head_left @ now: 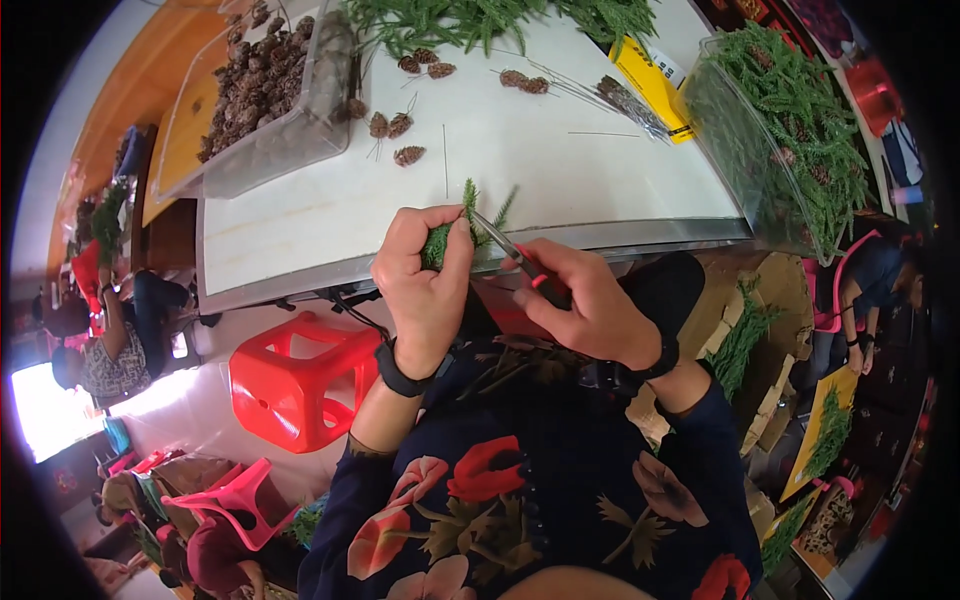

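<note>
My left hand [425, 285] pinches a green artificial pine sprig [437, 246] near the table's front edge, thumb and forefinger pressed on it. My right hand [590, 305] is closed round pliers [540, 276] with red and black handles. Their metal jaws point up and left and meet the sprig beside my left fingertips; whether they grip it I cannot tell. A thin straight wire [446, 165] lies on the white table [320, 220] just beyond my left hand. Small brown pine cones [409, 156] with wire stems lie farther back.
At the back left stands a clear bin [250, 155] of pine cones. A clear bin [740, 165] of green sprigs stands at the right, near a yellow package [640, 80] and a wire bundle [635, 108]. Greenery [470, 20] covers the far edge. A red stool [265, 390] stands below left.
</note>
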`<state>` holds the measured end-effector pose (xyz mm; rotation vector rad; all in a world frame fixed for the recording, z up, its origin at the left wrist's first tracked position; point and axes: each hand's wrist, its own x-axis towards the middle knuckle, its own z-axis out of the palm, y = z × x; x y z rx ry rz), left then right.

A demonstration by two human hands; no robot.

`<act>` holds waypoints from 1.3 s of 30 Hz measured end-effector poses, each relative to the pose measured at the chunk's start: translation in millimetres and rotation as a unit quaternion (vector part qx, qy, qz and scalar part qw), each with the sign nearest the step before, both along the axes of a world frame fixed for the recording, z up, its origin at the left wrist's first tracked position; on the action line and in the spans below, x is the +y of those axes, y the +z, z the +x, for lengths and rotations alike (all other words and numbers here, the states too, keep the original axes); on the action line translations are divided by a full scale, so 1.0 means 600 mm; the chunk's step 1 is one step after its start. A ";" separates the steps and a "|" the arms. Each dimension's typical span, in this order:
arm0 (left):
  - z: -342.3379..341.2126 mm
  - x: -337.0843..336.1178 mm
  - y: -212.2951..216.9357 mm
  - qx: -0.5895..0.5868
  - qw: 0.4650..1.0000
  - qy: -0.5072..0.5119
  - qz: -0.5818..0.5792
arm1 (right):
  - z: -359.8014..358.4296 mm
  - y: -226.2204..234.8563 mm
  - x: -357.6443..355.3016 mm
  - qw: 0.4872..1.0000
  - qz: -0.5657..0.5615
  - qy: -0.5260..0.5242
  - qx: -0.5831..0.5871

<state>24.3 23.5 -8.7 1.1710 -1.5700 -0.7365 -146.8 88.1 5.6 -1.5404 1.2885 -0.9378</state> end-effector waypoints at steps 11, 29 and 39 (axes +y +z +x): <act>0.011 -0.002 0.002 0.068 0.995 -0.009 0.069 | -0.006 -0.001 -0.019 0.999 0.022 0.033 0.020; 0.004 0.003 -0.012 0.041 0.994 -0.046 0.095 | -0.017 -0.013 -0.035 0.995 0.075 0.069 -0.006; -0.002 0.008 -0.002 -0.042 0.998 -0.035 0.039 | -0.010 -0.016 -0.043 0.993 0.087 0.067 -0.047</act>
